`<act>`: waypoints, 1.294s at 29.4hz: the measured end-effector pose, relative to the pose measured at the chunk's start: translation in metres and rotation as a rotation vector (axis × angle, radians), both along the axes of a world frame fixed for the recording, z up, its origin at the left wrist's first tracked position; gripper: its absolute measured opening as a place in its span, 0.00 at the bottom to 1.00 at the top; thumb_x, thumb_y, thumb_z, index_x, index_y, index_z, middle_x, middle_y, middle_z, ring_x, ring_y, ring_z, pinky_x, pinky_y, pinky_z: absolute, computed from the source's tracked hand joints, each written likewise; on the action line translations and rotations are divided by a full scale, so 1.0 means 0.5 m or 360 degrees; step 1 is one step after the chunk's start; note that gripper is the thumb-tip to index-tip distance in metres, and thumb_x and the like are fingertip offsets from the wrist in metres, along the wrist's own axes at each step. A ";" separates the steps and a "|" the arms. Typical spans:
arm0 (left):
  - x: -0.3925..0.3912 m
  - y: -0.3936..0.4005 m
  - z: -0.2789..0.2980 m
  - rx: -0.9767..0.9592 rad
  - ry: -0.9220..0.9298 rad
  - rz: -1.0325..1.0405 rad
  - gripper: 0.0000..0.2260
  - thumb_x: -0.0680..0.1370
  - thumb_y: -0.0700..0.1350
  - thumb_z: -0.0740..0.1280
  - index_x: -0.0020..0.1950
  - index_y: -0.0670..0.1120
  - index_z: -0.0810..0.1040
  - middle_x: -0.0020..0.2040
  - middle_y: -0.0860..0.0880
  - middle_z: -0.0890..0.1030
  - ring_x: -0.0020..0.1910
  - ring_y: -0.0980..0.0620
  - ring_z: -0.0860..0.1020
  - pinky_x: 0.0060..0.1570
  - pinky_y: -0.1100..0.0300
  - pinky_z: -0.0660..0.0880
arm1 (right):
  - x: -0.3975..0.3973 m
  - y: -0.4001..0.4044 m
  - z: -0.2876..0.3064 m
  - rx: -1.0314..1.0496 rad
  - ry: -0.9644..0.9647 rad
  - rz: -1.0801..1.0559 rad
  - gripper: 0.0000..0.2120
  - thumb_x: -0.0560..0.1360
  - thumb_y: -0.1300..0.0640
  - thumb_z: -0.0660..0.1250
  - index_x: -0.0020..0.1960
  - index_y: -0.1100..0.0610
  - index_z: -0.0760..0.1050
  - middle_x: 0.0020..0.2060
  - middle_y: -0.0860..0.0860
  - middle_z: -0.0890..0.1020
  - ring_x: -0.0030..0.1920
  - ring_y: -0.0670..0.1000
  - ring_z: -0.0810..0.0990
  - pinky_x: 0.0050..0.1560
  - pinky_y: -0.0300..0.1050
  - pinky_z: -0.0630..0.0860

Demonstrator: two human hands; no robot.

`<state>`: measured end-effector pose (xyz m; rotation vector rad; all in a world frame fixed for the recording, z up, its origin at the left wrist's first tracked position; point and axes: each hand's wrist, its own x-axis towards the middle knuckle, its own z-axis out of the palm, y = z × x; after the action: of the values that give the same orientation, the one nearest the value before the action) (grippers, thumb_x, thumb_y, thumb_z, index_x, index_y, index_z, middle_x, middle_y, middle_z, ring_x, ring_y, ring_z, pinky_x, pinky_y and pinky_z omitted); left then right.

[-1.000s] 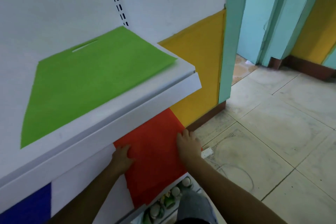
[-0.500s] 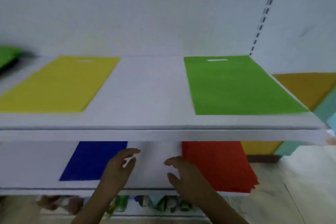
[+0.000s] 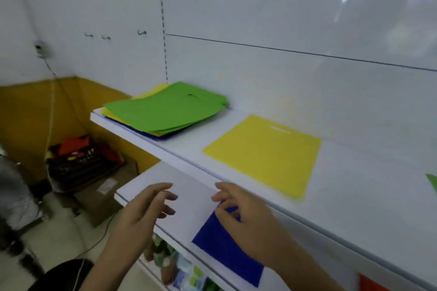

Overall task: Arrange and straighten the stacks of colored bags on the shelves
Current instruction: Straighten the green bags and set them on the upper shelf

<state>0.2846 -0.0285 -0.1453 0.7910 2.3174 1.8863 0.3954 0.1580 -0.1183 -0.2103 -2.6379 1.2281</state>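
Yellow bag [image 3: 264,153] and blue bag [image 3: 227,245] lay squared; mixed stack [image 3: 165,108] left askew, judged pending. Left hand [image 3: 142,212], right hand [image 3: 246,217]: grip spread, empty.

Your left hand [image 3: 144,210] is raised in front of you, palm turned inward, its fingers [image 3: 163,190] loosely spread and slightly bent, gripping nothing. Your right hand [image 3: 246,217] sits level with it, well apart, fingers [image 3: 222,192] relaxed and pointing left, also holding nothing. Both bare forearms reach up from the bottom edge.
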 end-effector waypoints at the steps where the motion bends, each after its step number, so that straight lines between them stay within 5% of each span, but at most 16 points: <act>1: -0.025 -0.014 0.019 0.0083 0.0053 0.0047 0.12 0.79 0.49 0.57 0.55 0.51 0.79 0.47 0.52 0.82 0.41 0.51 0.81 0.44 0.57 0.78 | -0.038 -0.007 0.008 -0.0007 0.0005 0.0022 0.20 0.78 0.50 0.60 0.69 0.41 0.64 0.55 0.33 0.75 0.55 0.35 0.73 0.58 0.38 0.73; 5: -0.169 -0.053 0.090 0.0233 0.0207 0.0123 0.13 0.81 0.43 0.56 0.52 0.45 0.81 0.44 0.47 0.82 0.39 0.49 0.80 0.39 0.64 0.76 | -0.194 -0.028 0.036 -0.0031 0.0033 0.0038 0.20 0.78 0.52 0.61 0.69 0.44 0.64 0.53 0.37 0.77 0.53 0.36 0.75 0.54 0.34 0.74; 14: -0.518 -0.031 0.218 0.0351 0.0423 -0.0077 0.12 0.80 0.46 0.59 0.51 0.42 0.80 0.43 0.45 0.82 0.43 0.47 0.80 0.44 0.54 0.77 | -0.430 -0.019 0.071 0.0079 -0.0040 -0.0152 0.27 0.78 0.45 0.60 0.74 0.41 0.54 0.47 0.36 0.77 0.39 0.41 0.79 0.44 0.37 0.73; 18: -0.670 0.008 0.255 0.0051 0.0687 -0.0109 0.10 0.79 0.49 0.59 0.48 0.52 0.81 0.43 0.55 0.82 0.40 0.58 0.78 0.40 0.65 0.74 | -0.519 -0.006 0.083 0.0178 -0.0108 -0.0328 0.21 0.78 0.38 0.54 0.70 0.35 0.59 0.47 0.43 0.79 0.43 0.46 0.79 0.49 0.42 0.74; 20: -0.725 0.021 0.263 -0.0081 0.0827 -0.0048 0.10 0.80 0.47 0.61 0.43 0.53 0.81 0.37 0.54 0.80 0.28 0.57 0.71 0.29 0.64 0.67 | -0.543 -0.006 0.090 0.0141 -0.0175 -0.0374 0.12 0.79 0.39 0.50 0.56 0.35 0.71 0.39 0.42 0.78 0.37 0.43 0.75 0.46 0.43 0.74; 22: -0.778 0.028 0.273 -0.0090 0.0825 -0.0010 0.13 0.81 0.45 0.60 0.41 0.53 0.81 0.33 0.51 0.77 0.24 0.57 0.67 0.24 0.67 0.61 | -0.555 -0.006 0.098 0.0151 -0.0198 -0.0445 0.16 0.79 0.39 0.49 0.42 0.33 0.73 0.31 0.42 0.75 0.33 0.39 0.72 0.43 0.43 0.73; 24: -0.835 0.038 0.277 -0.0306 0.0776 -0.0110 0.12 0.80 0.48 0.61 0.41 0.55 0.80 0.34 0.54 0.79 0.27 0.58 0.71 0.28 0.68 0.64 | -0.564 -0.004 0.103 0.0048 -0.0234 -0.0565 0.18 0.77 0.36 0.47 0.45 0.31 0.76 0.29 0.42 0.75 0.32 0.38 0.72 0.39 0.38 0.70; 26: -0.886 0.058 0.262 -0.0814 0.0789 -0.0376 0.08 0.80 0.54 0.60 0.46 0.58 0.79 0.45 0.58 0.82 0.45 0.58 0.78 0.40 0.64 0.68 | -0.574 -0.002 0.103 -0.0092 -0.0226 -0.0737 0.23 0.74 0.33 0.46 0.50 0.35 0.79 0.28 0.43 0.77 0.31 0.40 0.75 0.35 0.34 0.68; 27: -0.898 0.071 0.243 -0.1111 0.0814 -0.0507 0.10 0.80 0.55 0.59 0.53 0.55 0.78 0.56 0.54 0.81 0.56 0.54 0.76 0.47 0.62 0.68 | -0.576 0.000 0.103 -0.0097 -0.0234 -0.0798 0.23 0.74 0.34 0.46 0.51 0.36 0.79 0.29 0.40 0.79 0.32 0.39 0.76 0.35 0.33 0.68; 29: -0.908 0.093 0.191 -0.1546 0.0892 -0.0758 0.30 0.78 0.64 0.53 0.71 0.44 0.68 0.73 0.45 0.65 0.71 0.51 0.64 0.63 0.63 0.60 | -0.581 0.003 0.101 0.0034 -0.0263 -0.0926 0.18 0.76 0.37 0.51 0.55 0.38 0.77 0.42 0.36 0.81 0.40 0.37 0.77 0.45 0.35 0.72; 31: -0.911 0.100 0.156 -0.1667 0.0979 -0.0849 0.56 0.61 0.80 0.34 0.77 0.44 0.53 0.78 0.45 0.51 0.76 0.51 0.51 0.72 0.61 0.48 | -0.594 -0.003 0.094 0.0202 -0.0323 -0.1047 0.12 0.77 0.41 0.59 0.58 0.38 0.74 0.50 0.40 0.79 0.44 0.38 0.75 0.49 0.36 0.73; 32: -0.921 0.104 0.145 -0.1693 0.1040 -0.0881 0.64 0.51 0.80 0.25 0.77 0.44 0.51 0.78 0.45 0.48 0.77 0.50 0.48 0.73 0.57 0.46 | -0.602 -0.008 0.088 0.0217 -0.0337 -0.1118 0.11 0.76 0.44 0.63 0.59 0.38 0.72 0.51 0.42 0.78 0.43 0.37 0.74 0.45 0.34 0.72; 34: -0.935 0.103 0.138 -0.1665 0.1082 -0.1003 0.68 0.45 0.78 0.21 0.77 0.45 0.51 0.78 0.45 0.49 0.77 0.50 0.47 0.74 0.53 0.45 | -0.612 -0.016 0.074 0.0194 -0.0310 -0.1262 0.13 0.75 0.48 0.67 0.58 0.39 0.72 0.52 0.43 0.78 0.42 0.36 0.74 0.41 0.31 0.71; 38: -0.927 0.091 0.155 -0.1490 0.0987 -0.1210 0.64 0.49 0.80 0.25 0.77 0.46 0.51 0.78 0.45 0.52 0.76 0.50 0.50 0.74 0.55 0.46 | -0.612 -0.034 0.069 0.0246 -0.0212 -0.1531 0.15 0.72 0.51 0.71 0.57 0.42 0.75 0.54 0.45 0.79 0.50 0.44 0.77 0.52 0.43 0.74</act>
<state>-0.1791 0.0171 -0.0677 1.8212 2.2229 0.1980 0.0893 0.1410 -0.0836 -1.3590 -2.1820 0.6733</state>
